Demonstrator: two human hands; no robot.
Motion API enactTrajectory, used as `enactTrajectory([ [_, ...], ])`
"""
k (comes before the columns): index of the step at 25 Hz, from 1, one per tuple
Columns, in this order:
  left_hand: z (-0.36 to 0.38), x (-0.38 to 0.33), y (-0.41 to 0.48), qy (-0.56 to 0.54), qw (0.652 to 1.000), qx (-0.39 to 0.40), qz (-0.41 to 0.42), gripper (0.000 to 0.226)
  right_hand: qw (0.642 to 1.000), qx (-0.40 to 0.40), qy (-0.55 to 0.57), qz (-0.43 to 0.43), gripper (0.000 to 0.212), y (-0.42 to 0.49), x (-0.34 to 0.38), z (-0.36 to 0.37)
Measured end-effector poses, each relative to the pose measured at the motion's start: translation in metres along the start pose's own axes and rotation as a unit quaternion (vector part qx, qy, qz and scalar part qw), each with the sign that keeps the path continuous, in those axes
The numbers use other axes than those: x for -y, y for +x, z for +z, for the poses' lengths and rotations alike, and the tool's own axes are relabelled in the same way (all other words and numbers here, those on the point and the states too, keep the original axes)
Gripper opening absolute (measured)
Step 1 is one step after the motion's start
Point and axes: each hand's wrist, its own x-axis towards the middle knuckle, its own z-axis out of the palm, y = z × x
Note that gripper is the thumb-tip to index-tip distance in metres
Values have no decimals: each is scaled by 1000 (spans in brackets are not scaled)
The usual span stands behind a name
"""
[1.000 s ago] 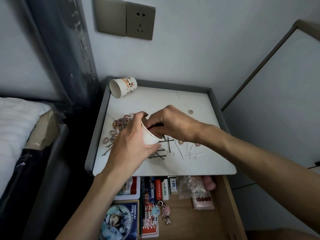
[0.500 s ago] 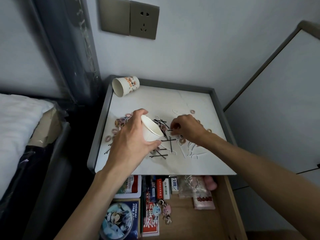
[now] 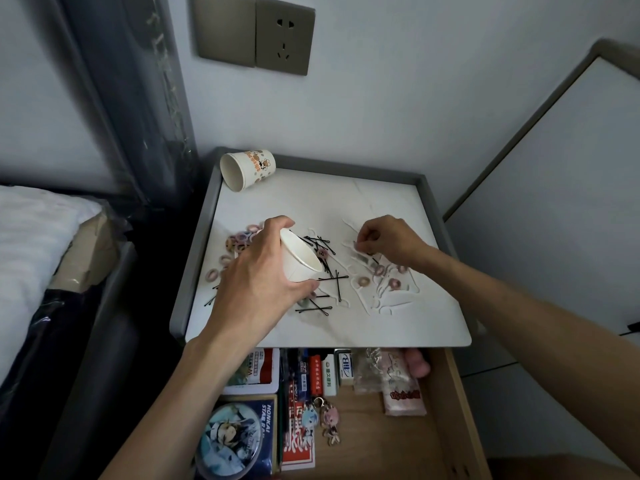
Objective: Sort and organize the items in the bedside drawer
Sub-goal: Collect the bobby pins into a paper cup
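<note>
On the white nightstand top (image 3: pixel 363 199), above the open drawer (image 3: pixel 398 448), I have the sorting spread out. Pastel hair ties (image 3: pixel 239 240) sit in a loose cluster to the left with a few more to the right, and black bobby pins (image 3: pixel 337 278) lie crossed over one another between them. My left hand (image 3: pixel 256 282) is wrapped round a plain white paper cup (image 3: pixel 299 259), fingers and thumb clamped on its wall, the mouth tipped toward the right just over the pins. My right hand (image 3: pixel 384 239) is down among the right-hand ties with thumb and fingertips drawn together at the surface; whether anything sits between them I cannot tell, as it would be too small to see. I judge the ties to be light, soft and springy, so a pinch across the ring should lift one, though it may flick away. The pins look thin and stiff and lie flat, so I would get a nail under one end or sweep them to the edge. The cup is thin-walled and will crush, so a gentle hold at mid-wall suits it. A second, printed paper cup (image 3: pixel 247 168) lies on its side in the far left corner, by the raised rim.
</note>
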Motion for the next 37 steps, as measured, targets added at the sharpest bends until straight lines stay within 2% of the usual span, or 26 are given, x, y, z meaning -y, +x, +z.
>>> enactTrajectory([
  [4, 2, 0, 1, 4, 1000, -1, 3, 86, 999, -29, 34, 30, 11, 1, -6, -8],
  [9, 3, 2, 4, -2, 1000, -10, -2, 84, 989, -108, 90, 39, 10, 4, -3, -7],
  [11, 2, 6, 6, -3, 1000, -25, -15, 84, 987, -91, 129, 33, 6, 6, 6, -1],
  [13, 1, 8, 8, 3, 999, -33, -25, 83, 991, -66, 118, 2, 7, 11, 19, 10],
  [20, 4, 9, 8, -8, 999, -30, -18, 83, 997, -64, 28, -43, 21, 34, 33, 44],
  [24, 4, 8, 8, -11, 999, -29, -14, 83, 998, -63, -19, -19, 10, 36, 34, 48],
  [26, 6, 7, 7, -12, 1000, -24, -9, 83, 994, -61, -87, -7, 9, 36, 41, 48],
  [30, 6, 8, 7, -11, 1000, -20, -11, 84, 943, -39, -326, -56, 19, 27, 62, 46],
  [32, 6, 7, 8, -10, 1000, -20, -12, 83, 929, -11, -361, -77, 19, 25, 66, 46],
  [34, 5, 6, 8, -5, 1000, -22, -10, 82, 954, -12, -295, -51, 8, 29, 62, 44],
  [37, 1, 7, 7, 5, 1000, -22, -14, 80, 993, -40, -107, 3, 8, 31, 48, 33],
])
